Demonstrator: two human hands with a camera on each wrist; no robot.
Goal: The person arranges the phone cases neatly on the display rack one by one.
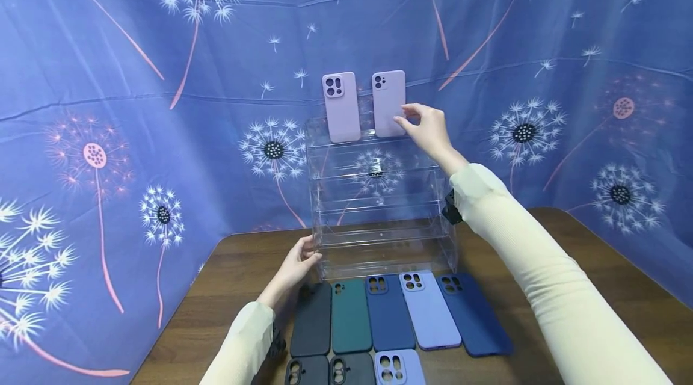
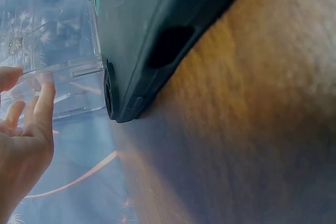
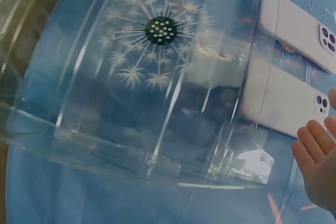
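On the top tier of a clear stepped display rack [image 1: 379,237] stand two pale pink phone cases, a left one [image 1: 342,109] and a right one [image 1: 388,99], both leaning back. My right hand [image 1: 428,129] is at the right case's lower right edge, thumb and forefinger parted; whether they touch it I cannot tell. In the right wrist view, its other fingers [image 3: 315,148] are loosely bent beside that phone case [image 3: 286,98]. Low at the rack's left side, my left hand [image 1: 295,261] grips the clear edge, its thumb and fingers on either side in the left wrist view.
Before the rack, phone cases lie in rows on the wooden table [image 1: 189,319]: black [image 1: 311,322], green [image 1: 352,319], dark blue [image 1: 391,319], light blue [image 1: 433,313] and navy [image 1: 479,319]. Several more lie nearer. A blue dandelion-print cloth [image 1: 216,150] hangs behind.
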